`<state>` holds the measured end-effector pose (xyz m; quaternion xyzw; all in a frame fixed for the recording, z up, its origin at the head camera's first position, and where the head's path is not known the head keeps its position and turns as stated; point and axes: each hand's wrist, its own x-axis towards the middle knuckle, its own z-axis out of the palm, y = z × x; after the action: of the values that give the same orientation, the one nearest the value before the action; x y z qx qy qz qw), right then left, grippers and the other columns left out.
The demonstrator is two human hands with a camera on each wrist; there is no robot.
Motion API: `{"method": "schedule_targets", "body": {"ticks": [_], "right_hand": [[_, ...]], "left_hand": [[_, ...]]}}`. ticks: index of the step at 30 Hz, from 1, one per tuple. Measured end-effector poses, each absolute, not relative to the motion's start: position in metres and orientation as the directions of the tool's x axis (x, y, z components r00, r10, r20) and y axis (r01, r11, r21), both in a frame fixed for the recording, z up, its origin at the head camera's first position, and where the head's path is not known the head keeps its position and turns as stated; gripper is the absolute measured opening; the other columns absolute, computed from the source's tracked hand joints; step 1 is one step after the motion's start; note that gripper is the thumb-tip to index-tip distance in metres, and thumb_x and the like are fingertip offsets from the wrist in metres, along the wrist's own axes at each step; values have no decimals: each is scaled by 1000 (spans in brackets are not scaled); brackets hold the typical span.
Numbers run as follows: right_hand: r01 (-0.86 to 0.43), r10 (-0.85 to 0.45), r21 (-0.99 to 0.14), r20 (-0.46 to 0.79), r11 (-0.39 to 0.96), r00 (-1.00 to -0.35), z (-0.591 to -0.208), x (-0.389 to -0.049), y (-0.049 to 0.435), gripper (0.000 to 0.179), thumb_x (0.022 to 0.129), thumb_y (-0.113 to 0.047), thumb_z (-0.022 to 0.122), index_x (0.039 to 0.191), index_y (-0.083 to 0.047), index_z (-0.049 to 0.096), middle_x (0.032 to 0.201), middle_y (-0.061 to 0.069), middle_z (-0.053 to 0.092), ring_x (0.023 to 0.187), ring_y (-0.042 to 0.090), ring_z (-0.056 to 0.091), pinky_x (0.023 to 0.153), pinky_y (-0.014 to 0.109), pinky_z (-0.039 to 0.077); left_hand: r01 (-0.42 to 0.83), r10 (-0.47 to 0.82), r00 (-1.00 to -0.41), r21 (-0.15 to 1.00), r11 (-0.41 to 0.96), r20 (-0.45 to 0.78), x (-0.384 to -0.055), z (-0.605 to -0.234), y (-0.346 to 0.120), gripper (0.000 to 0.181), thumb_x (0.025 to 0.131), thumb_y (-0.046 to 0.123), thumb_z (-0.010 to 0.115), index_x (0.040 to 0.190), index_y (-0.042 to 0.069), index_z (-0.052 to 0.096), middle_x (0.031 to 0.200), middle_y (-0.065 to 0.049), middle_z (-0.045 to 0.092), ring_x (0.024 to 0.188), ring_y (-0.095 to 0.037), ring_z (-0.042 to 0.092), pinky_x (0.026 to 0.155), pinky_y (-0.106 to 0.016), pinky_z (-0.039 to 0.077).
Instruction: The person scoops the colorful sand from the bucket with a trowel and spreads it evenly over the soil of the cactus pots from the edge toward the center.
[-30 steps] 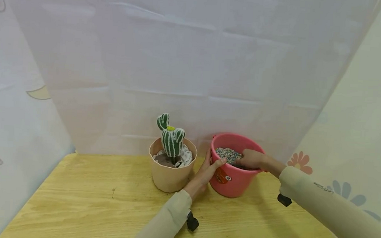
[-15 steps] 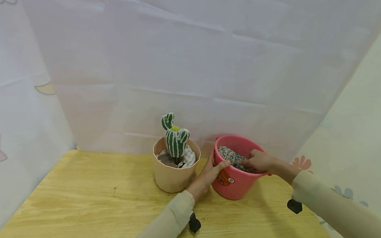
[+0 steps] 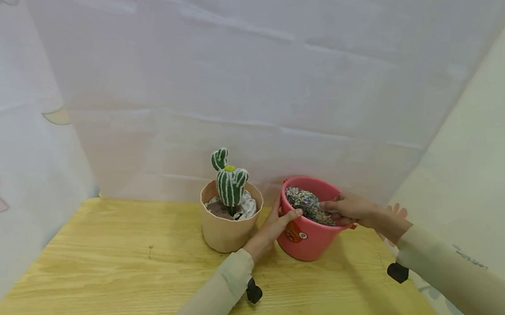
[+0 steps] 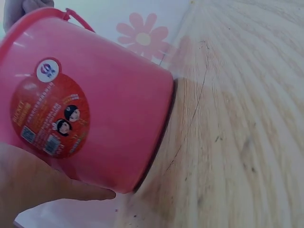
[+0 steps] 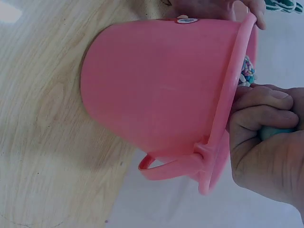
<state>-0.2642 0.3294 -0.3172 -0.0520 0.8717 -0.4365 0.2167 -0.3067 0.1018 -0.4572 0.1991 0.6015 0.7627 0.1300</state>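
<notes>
Bucket (image 3: 312,241) on table (image 3: 122,265), right of pot (image 3: 224,232); likely stiff, smooth, weighted by loose gravel (image 3: 299,198); best steadied at rim (image 5: 230,85). Left hand (image 3: 273,228) clasps it, thumb at rim. Right hand (image 3: 350,208) curled round teal thing (image 5: 276,132).

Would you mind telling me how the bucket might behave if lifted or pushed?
The bucket is probably heavier than bare plastic, since granules lie inside. It looks smooth-sided, so it may feel slippery. It narrows toward the bottom, so a high push might tip it, though the left hand gripping it should help.
</notes>
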Motion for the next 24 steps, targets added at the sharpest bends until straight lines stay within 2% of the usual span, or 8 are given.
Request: {"method": "schedule_targets", "body": {"ticks": [4,7,13,15,19,21,24], "right_hand": [[96,-255,-772,-321,628,-912,-312,-260,326,52,109,-30,52,62,-10,42,54,1,30,44,15,23,45,31,25],[87,-245,-772,-303,630,-921,-308,-257,326,54,109,-32,51,62,-8,42,53,2,29,45,16,23,46,31,27],[76,-218,-769,-273,635,-937,-307,-248,324,52,107,-37,53,63,-9,53,53,2,32,45,16,22,48,32,25],[73,-205,-768,-260,637,-944,-308,-245,323,52,106,-38,55,64,-9,56,54,2,33,44,15,22,47,32,25],[61,-218,-787,-243,614,-945,-313,-239,321,52,106,-37,56,64,-6,52,53,1,33,42,14,22,46,29,25],[65,-227,-797,-248,600,-942,-315,-235,319,52,107,-36,55,64,-6,48,54,1,33,42,14,21,46,29,24],[65,-234,-803,-249,593,-940,-315,-230,318,50,107,-35,54,66,-6,49,54,0,34,42,13,21,47,32,21]], "left_hand": [[85,422,-891,975,-204,166,-302,-450,96,104,89,53,73,166,30,6,164,-7,25,142,-29,37,112,-53,33],[181,379,-897,971,-156,228,-295,-442,94,101,92,51,72,166,23,9,164,-11,27,143,-31,37,111,-54,35],[367,310,-876,928,-71,370,-277,-426,86,84,97,40,70,161,7,27,157,-17,37,142,-30,38,110,-54,36],[379,306,-880,925,-14,364,-272,-424,82,81,97,41,70,159,7,31,156,-15,38,143,-29,37,110,-54,36],[380,325,-884,922,78,337,-262,-425,71,79,97,39,69,160,10,32,156,-11,39,144,-32,35,110,-56,35],[391,334,-880,915,101,339,-258,-426,67,76,97,35,70,160,11,33,155,-11,41,142,-34,38,109,-57,36],[421,328,-874,896,141,359,-253,-424,63,70,97,30,69,158,12,37,151,-11,45,136,-35,45,104,-57,42]]}}
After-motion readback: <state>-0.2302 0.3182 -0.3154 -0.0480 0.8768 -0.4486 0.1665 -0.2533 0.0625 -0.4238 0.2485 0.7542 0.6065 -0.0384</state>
